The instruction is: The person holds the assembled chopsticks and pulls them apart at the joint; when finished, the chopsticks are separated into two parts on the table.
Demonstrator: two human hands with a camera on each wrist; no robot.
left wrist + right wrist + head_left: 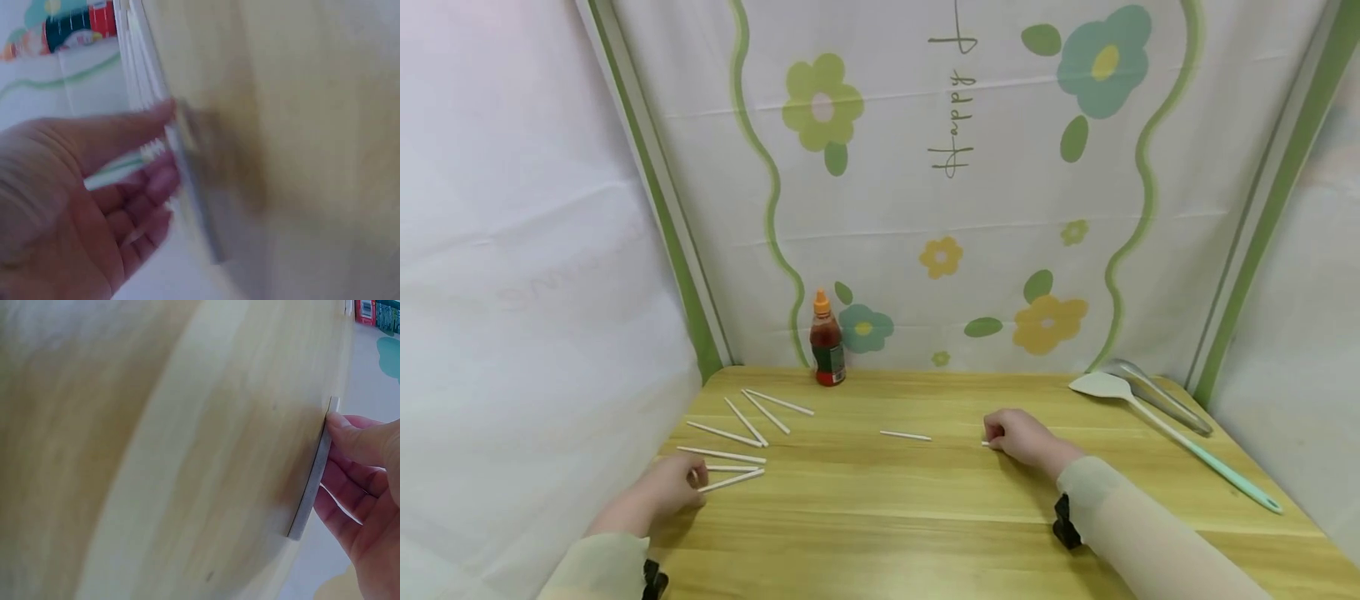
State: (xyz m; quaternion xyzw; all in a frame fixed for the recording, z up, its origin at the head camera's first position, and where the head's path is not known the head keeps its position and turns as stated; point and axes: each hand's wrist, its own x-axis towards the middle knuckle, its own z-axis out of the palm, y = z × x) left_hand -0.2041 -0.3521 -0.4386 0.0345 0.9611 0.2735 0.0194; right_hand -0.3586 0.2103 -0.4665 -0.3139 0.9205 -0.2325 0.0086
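Note:
At the table's left side my left hand [672, 487] pinches the end of a white stick [732, 481], part of a zigzag of several sticks. The left wrist view is blurred, but thumb and fingertips meet at that stick [199, 200]. My right hand [1021, 437], right of the table's middle, pinches another white stick [314, 475] between thumb and fingers, against the tabletop. In the head view only its tip shows past the fingers. Between the hands lies a single white stick [906, 436], touched by neither. Other white sticks [721, 456] fan out beyond my left hand.
A sauce bottle with an orange cap [828, 346] stands at the table's back edge. At the right lie a white spatula with a mint handle [1180, 437] and metal tongs [1172, 402]. Printed cloth [887, 200] hangs behind the wooden table [880, 533], with white sheets at both sides.

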